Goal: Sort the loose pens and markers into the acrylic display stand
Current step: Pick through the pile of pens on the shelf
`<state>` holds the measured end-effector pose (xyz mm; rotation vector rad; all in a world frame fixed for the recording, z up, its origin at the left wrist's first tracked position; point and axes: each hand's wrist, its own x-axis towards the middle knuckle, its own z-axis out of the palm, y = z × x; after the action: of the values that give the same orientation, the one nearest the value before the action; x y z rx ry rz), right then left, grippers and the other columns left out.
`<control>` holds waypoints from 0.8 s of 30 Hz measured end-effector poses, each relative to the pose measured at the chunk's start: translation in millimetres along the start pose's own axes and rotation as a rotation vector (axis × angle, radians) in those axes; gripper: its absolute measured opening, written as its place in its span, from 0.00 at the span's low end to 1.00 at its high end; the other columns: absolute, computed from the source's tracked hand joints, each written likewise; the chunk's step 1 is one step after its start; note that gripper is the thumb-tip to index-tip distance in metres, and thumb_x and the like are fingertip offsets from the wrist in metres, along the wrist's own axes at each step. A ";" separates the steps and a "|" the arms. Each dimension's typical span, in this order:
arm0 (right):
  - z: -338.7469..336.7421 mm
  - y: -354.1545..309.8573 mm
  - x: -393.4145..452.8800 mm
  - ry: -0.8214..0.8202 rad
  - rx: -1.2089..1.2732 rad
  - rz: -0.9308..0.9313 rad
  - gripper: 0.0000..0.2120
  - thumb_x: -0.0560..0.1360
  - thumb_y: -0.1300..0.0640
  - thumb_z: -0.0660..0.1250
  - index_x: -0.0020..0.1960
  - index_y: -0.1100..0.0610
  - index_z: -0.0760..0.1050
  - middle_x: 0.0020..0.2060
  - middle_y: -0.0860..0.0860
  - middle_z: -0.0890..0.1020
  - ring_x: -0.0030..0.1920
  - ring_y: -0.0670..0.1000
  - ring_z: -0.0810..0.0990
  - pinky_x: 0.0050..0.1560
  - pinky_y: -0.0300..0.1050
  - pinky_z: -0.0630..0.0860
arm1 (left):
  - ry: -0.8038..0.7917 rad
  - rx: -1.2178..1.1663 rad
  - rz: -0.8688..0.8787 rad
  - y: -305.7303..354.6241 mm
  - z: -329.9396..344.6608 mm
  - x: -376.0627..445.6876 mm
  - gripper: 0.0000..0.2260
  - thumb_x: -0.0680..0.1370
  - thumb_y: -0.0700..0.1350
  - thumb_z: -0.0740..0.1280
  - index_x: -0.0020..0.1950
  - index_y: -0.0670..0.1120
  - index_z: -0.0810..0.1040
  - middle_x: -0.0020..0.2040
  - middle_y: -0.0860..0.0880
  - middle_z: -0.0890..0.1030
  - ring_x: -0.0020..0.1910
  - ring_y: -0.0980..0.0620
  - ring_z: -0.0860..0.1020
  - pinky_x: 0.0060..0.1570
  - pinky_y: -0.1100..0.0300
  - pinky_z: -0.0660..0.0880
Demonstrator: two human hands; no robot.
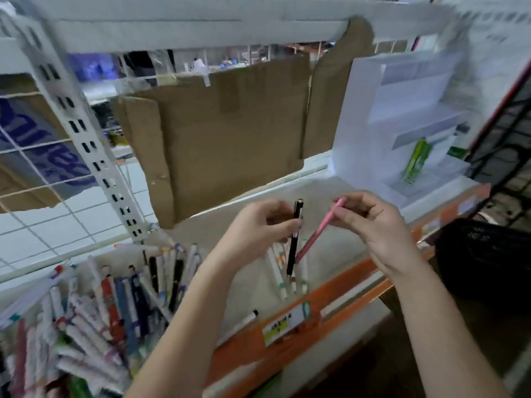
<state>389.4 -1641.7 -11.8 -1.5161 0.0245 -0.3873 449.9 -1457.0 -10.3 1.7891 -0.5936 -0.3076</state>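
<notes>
Both forearms raised: left hand (265,222) pinches black pen (294,239), right hand (376,225) pink pen (319,231).

Nothing legible: blue banner lettering (54,150) cut off, shelf price label (283,326) blurred.

A white shop shelf (339,193) w/ an orange front edge (344,288) is seen carrying stock. A clear stepped stand (382,133) is set at the far right, green pens (416,159) held in it. A heap of pens and markers (86,311) is piled at left. A few white markers (275,271) are laid near the middle, & one black-capped marker (244,321) by a price label (287,321).
</notes>
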 end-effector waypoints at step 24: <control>-284.1 11.2 153.1 0.118 -0.181 -0.032 0.06 0.73 0.66 0.67 0.46 0.56 0.78 0.35 0.46 0.83 0.40 0.46 0.82 0.44 0.38 0.79 | 0.089 0.170 0.081 46.9 213.6 247.1 0.02 0.73 0.46 0.72 0.42 0.52 0.80 0.38 0.56 0.83 0.38 0.63 0.79 0.39 0.72 0.71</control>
<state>463.7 -1955.9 -7.6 -1.6717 0.1312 -0.5103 540.0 -1774.5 -6.6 1.9252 -0.6425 -0.1244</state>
